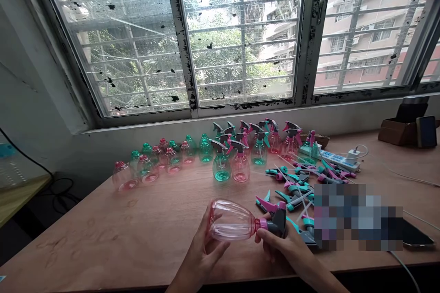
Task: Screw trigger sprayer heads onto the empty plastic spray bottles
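I hold a clear pink spray bottle (231, 220) on its side above the wooden table (137, 224). My left hand (203, 248) is wrapped under the bottle's body. My right hand (279, 243) pinches the pink collar and grey trigger head (275, 220) at the bottle's neck. Loose trigger heads (295, 183) with dip tubes lie in a heap just right of my hands.
Capless pink and green bottles (154, 161) stand at the back left. Finished bottles with triggers (247, 151) stand at the back centre. A white power strip (338, 159), a cardboard box (398, 129) and a phone (415, 236) lie on the right. A window runs behind.
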The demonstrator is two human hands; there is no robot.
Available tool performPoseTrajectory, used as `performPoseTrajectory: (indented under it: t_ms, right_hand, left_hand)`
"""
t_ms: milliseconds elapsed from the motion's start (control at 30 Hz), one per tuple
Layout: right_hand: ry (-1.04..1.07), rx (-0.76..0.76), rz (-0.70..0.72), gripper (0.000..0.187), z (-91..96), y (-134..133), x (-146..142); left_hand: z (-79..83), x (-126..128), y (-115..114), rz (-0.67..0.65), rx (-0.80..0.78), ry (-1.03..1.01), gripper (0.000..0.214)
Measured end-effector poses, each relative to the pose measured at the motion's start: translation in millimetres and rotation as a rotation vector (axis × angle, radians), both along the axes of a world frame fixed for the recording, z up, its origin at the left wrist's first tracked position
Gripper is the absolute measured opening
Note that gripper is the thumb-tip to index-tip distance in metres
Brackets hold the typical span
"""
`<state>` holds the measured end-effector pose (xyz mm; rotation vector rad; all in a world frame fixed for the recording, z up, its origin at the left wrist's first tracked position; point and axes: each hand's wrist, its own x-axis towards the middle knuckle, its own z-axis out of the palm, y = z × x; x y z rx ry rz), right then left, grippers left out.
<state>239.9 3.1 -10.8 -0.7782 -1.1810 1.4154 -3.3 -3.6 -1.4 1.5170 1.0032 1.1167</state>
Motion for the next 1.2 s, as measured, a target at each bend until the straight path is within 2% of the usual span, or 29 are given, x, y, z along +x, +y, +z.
performPoseTrajectory:
  t_ms: [133,300,467,633,800,1033,1200]
  right_hand:
    - [-0.02,-0.006,-0.017,0.044,-7.0,1.8,-0.4]
    - [-0.038,-0.002,-0.021,0.044,-9.6,2.8,0.4]
    - [-0.016,0.015,-0.026,0.04,-4.9,3.3,1.7]
    - [-0.013,0.01,-0.025,0.044,-10.3,3.7,-0.6]
    - [-0.035,0.009,0.003,0.045,-8.8,3.5,-0.3]
    - [-0.006,0.018,-0.008,0.041,-6.9,3.0,1.4]
    - [-0.011,0.009,0.002,0.046,-11.3,5.2,1.6]
  left_hand:
    - [-3.0,-0.8,1.6,0.0,-0.017,-0.069,0.099]
    - [7.0,1.8,2.3,-0.058,0.019,-0.077,0.086]
    - [7.3,3.0,-0.5,-0.03,0.047,-0.033,0.093]
    - [2.5,0.7,-0.2,-0.062,0.002,-0.046,0.108]
    - [3.8,0.6,1.7,-0.102,-0.03,-0.077,0.094]
    - [3.2,1.0,0.8,-0.037,0.044,0.017,0.105]
    - [9.8,5.0,-1.9,-0.112,0.02,-0.057,0.105]
